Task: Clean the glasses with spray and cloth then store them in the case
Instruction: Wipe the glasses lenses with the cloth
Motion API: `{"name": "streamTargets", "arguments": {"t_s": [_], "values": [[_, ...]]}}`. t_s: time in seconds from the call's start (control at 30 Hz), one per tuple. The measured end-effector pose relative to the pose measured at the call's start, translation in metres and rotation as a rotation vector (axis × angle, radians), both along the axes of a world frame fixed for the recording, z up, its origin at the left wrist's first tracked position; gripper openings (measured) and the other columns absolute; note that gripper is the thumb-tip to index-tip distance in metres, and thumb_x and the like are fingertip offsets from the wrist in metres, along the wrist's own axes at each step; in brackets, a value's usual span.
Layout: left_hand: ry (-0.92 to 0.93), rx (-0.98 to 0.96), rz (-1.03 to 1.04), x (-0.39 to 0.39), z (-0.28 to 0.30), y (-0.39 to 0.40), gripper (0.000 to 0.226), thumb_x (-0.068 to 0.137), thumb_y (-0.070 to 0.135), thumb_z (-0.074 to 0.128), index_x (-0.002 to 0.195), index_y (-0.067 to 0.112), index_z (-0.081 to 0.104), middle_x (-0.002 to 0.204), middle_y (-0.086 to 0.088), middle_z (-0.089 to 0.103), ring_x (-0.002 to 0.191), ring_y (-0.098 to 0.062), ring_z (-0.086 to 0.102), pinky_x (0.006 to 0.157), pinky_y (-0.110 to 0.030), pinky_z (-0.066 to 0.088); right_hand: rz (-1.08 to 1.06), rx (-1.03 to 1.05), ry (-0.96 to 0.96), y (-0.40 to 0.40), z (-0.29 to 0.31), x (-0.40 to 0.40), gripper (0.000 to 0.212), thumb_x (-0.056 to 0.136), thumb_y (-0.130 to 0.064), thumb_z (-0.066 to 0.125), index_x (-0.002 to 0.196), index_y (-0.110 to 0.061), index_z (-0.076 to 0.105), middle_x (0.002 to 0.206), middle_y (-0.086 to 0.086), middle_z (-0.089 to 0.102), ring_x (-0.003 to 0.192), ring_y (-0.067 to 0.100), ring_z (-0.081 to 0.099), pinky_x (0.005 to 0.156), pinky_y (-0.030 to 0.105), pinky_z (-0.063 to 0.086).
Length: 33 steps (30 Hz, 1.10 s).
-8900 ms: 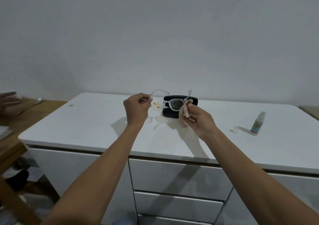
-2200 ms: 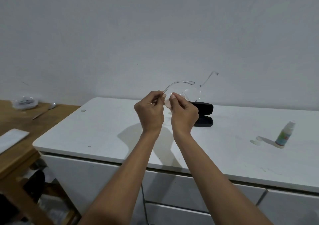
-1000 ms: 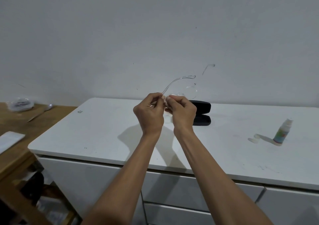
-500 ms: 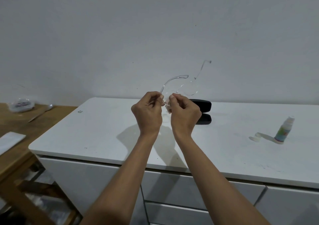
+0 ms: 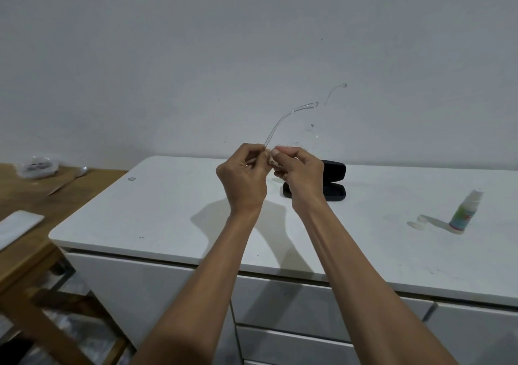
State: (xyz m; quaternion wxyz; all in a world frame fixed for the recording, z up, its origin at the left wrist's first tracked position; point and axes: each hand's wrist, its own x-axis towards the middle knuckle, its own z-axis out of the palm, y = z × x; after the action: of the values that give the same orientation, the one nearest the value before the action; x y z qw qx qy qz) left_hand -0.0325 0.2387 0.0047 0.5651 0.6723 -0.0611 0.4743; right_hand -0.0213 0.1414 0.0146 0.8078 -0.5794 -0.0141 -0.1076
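Note:
I hold clear-framed glasses [image 5: 305,140] up in front of the wall, their temple arms pointing up and away. My left hand [image 5: 242,179] pinches the frame at its left end. My right hand [image 5: 301,175] presses a small pale cloth [image 5: 271,160] against the lens beside it; most of the cloth is hidden by the fingers. The black glasses case [image 5: 332,179] lies open on the white cabinet top, just behind my right hand. A small spray bottle [image 5: 465,213] stands at the right, with its clear cap [image 5: 417,221] lying beside it.
The white drawer cabinet [image 5: 168,213] fills the middle, with a plain wall behind it. A wooden table [image 5: 36,205] stands lower at the left, holding a white flat item [image 5: 16,227], a plastic-wrapped bundle [image 5: 37,165] and a spoon [image 5: 70,181].
The glasses have tilted a little in my hands, the temple arms swinging slightly. Both hands stay together at the left lens, my right fingers rubbing the cloth on it.

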Motion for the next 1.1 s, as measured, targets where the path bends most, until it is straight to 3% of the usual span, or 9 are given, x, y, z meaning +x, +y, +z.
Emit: {"name": "streamTargets", "arguments": {"t_s": [0.1, 0.27, 0.4, 0.53, 0.67, 0.73, 0.83, 1.0, 1.1], "values": [[0.026, -0.014, -0.032, -0.003, -0.002, 0.003, 0.004, 0.085, -0.005, 0.075, 0.083, -0.002, 0.073, 0.067, 0.002, 0.070, 0.062, -0.006, 0.071, 0.059, -0.016, 0.055, 0.081, -0.137, -0.027, -0.010, 0.002, -0.004, 0.007, 0.087, -0.003, 0.077, 0.082, -0.008, 0.078, 0.067, -0.004, 0.073, 0.062, 0.012, 0.064, 0.073, 0.031, 0.054], [0.065, -0.018, -0.027, 0.001, -0.009, 0.008, 0.005, 0.087, 0.000, 0.076, 0.084, 0.002, 0.072, 0.068, 0.000, 0.072, 0.062, -0.013, 0.073, 0.066, -0.040, 0.064, -0.002, -0.282, -0.092, -0.015, 0.003, -0.017, 0.010, 0.080, 0.000, 0.067, 0.072, -0.002, 0.072, 0.060, 0.014, 0.073, 0.059, 0.026, 0.069, 0.068, 0.034, 0.053], [0.033, -0.008, -0.020, -0.003, -0.009, 0.000, 0.006, 0.089, 0.001, 0.075, 0.085, 0.002, 0.071, 0.068, 0.002, 0.072, 0.064, -0.014, 0.074, 0.066, -0.039, 0.063, -0.334, -0.291, -0.121, -0.001, -0.005, -0.015, 0.010, 0.085, -0.011, 0.072, 0.080, -0.012, 0.081, 0.066, 0.001, 0.076, 0.067, 0.014, 0.072, 0.066, 0.023, 0.055], [-0.021, 0.002, -0.008, -0.005, -0.005, -0.009, 0.010, 0.088, -0.006, 0.071, 0.083, 0.003, 0.071, 0.069, 0.002, 0.072, 0.064, -0.012, 0.074, 0.065, -0.029, 0.061, -0.418, -0.250, -0.183, 0.009, -0.005, -0.008, 0.013, 0.092, -0.017, 0.075, 0.100, -0.010, 0.084, 0.083, -0.010, 0.077, 0.072, -0.016, 0.066, 0.070, 0.001, 0.046], [-0.038, -0.028, 0.015, -0.003, -0.003, -0.010, 0.010, 0.088, -0.006, 0.072, 0.083, 0.003, 0.071, 0.070, 0.000, 0.073, 0.065, -0.012, 0.075, 0.063, -0.028, 0.061, -0.438, -0.378, -0.243, 0.012, -0.006, -0.005, 0.018, 0.096, -0.026, 0.070, 0.102, -0.018, 0.085, 0.081, -0.005, 0.079, 0.071, 0.001, 0.068, 0.075, 0.017, 0.049], [-0.040, -0.029, 0.022, 0.000, -0.002, -0.008, 0.007, 0.088, -0.003, 0.073, 0.083, 0.001, 0.071, 0.070, 0.000, 0.073, 0.065, -0.012, 0.075, 0.063, -0.031, 0.062, -0.400, -0.407, -0.246, 0.012, -0.007, -0.004, 0.018, 0.097, -0.025, 0.068, 0.105, -0.021, 0.084, 0.086, -0.001, 0.080, 0.067, 0.001, 0.062, 0.074, 0.020, 0.049], [-0.032, -0.037, 0.037, -0.001, -0.001, -0.008, 0.007, 0.088, 0.001, 0.075, 0.082, 0.001, 0.071, 0.070, 0.001, 0.073, 0.066, -0.012, 0.073, 0.064, -0.035, 0.062, -0.286, -0.381, -0.231, 0.008, -0.005, -0.005, 0.018, 0.096, -0.021, 0.069, 0.106, -0.019, 0.084, 0.097, -0.001, 0.080, 0.085, 0.005, 0.071, 0.084, 0.024, 0.055], [0.003, -0.091, 0.033, 0.001, -0.004, -0.003, 0.006, 0.087, 0.001, 0.076, 0.083, 0.002, 0.073, 0.071, 0.005, 0.072, 0.066, -0.010, 0.073, 0.064, -0.031, 0.062, -0.110, -0.393, -0.210, 0.004, -0.004, -0.008, 0.020, 0.094, -0.016, 0.066, 0.100, -0.021, 0.084, 0.090, 0.001, 0.081, 0.085, 0.011, 0.073, 0.082, 0.026, 0.055], [0.019, -0.110, 0.030, 0.001, -0.003, -0.001, 0.005, 0.086, 0.000, 0.077, 0.083, 0.003, 0.074, 0.070, 0.002, 0.072, 0.065, -0.006, 0.072, 0.062, -0.023, 0.058, 0.009, -0.385, -0.212, -0.002, -0.001, -0.009, 0.028, 0.095, -0.012, 0.063, 0.085, -0.031, 0.082, 0.069, -0.003, 0.075, 0.064, 0.004, 0.066, 0.060, 0.015, 0.047]]}}
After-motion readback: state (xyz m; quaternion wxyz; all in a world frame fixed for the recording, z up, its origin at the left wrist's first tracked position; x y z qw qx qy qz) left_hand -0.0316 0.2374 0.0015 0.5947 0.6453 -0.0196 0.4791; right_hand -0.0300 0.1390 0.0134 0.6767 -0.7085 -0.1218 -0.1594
